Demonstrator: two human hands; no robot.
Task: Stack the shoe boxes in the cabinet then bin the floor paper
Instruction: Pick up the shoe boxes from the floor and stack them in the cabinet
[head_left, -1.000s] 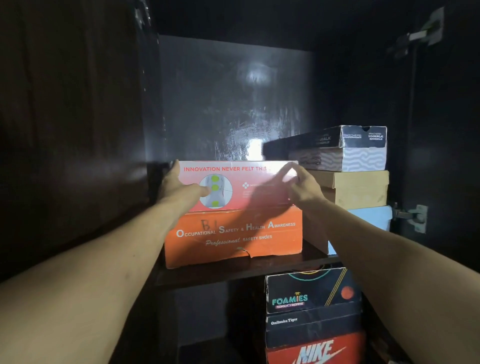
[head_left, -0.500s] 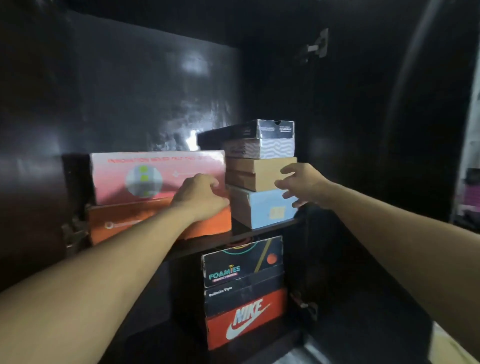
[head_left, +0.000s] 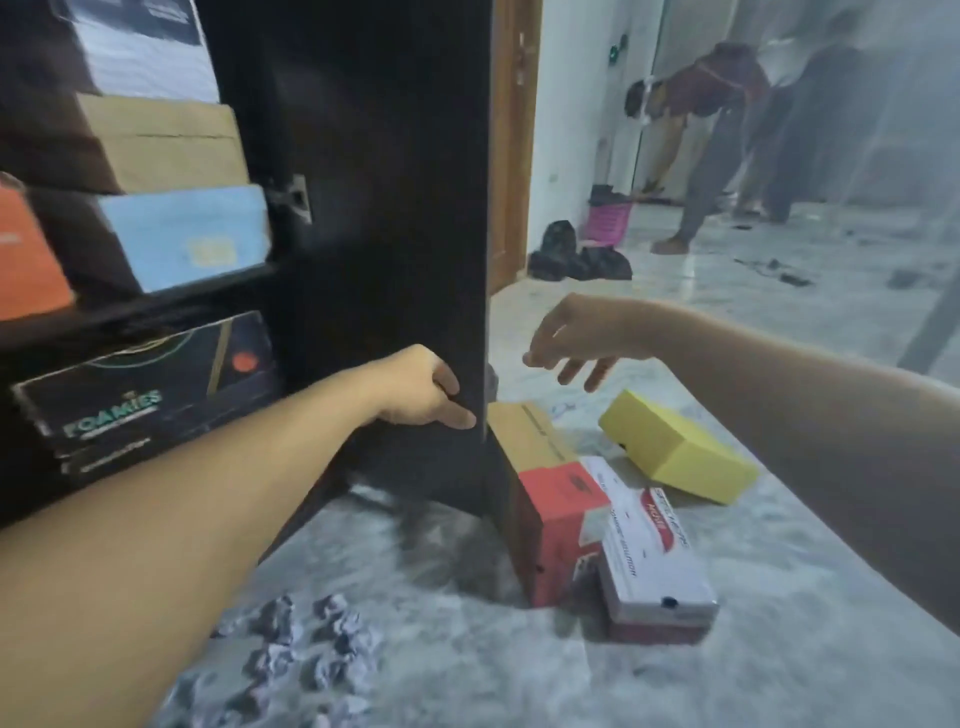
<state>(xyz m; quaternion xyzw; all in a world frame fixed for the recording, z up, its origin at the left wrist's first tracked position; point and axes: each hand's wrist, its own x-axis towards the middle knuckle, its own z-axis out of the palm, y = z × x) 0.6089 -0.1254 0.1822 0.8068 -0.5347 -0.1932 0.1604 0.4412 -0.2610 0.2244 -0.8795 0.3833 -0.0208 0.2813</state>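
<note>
My left hand (head_left: 426, 387) hangs in front of the open cabinet door (head_left: 395, 208), near its edge, with loosely curled fingers that hold nothing. My right hand (head_left: 569, 345) hovers open, fingers down, above the shoe boxes on the floor: a brown box (head_left: 524, 436), a red box (head_left: 558, 512), a white and red box (head_left: 654, 566) and a yellow box (head_left: 675, 449). Several balls of crumpled paper (head_left: 311, 639) lie on the floor at the lower left. On the cabinet shelf a blue box (head_left: 187, 236) lies under a brown one (head_left: 161, 145). A black Foamies box (head_left: 140, 387) sits below.
An orange box (head_left: 26, 260) shows at the shelf's left edge. Beyond the door a person (head_left: 701, 130) bends over on the marble floor (head_left: 519, 665). A pink basket (head_left: 608, 221) and black bags (head_left: 576, 254) stand by the far wall.
Both hands have come away from the shelf boxes. The view has swung right and down to the floor boxes and paper.
</note>
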